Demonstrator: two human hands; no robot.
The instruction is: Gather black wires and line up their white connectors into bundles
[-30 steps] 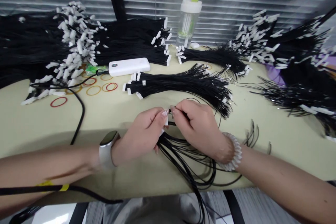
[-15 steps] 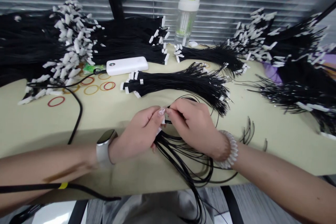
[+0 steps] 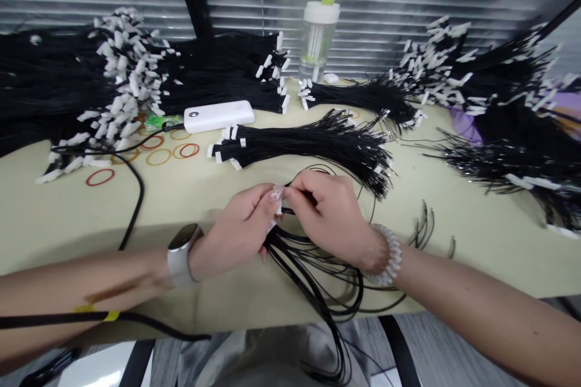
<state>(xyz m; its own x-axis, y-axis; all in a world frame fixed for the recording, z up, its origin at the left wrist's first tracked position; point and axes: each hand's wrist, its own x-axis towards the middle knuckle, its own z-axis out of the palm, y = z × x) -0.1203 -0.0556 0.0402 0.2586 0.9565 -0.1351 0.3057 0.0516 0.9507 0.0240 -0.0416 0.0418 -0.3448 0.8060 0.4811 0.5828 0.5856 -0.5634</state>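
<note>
My left hand (image 3: 240,227) is closed around the connector end of a bundle of thin black cables (image 3: 313,293). A white connector (image 3: 279,208) shows beside its thumb. Pinched close to that thumb, the fingers of my right hand (image 3: 330,217) are at a black cable by the connector; their tips touch or nearly touch the left thumb, and the exact grip is hidden. The loose cables run under my right hand and hang over the table's front edge. Just beyond my hands lies another bundle of black cables (image 3: 295,142) with white connectors at its left end.
Large heaps of black cables (image 3: 218,66) line the back left, with more cables (image 3: 499,139) at right. A white power bank (image 3: 220,117), rubber bands (image 3: 158,156) and a clear bottle (image 3: 319,39) stand or lie at the back. A black cord (image 3: 138,193) crosses the table (image 3: 54,217).
The right fingertips have come slightly closer to the left thumb. The whole view has shifted a little; both hands keep their hold, and the other things lie as before.
</note>
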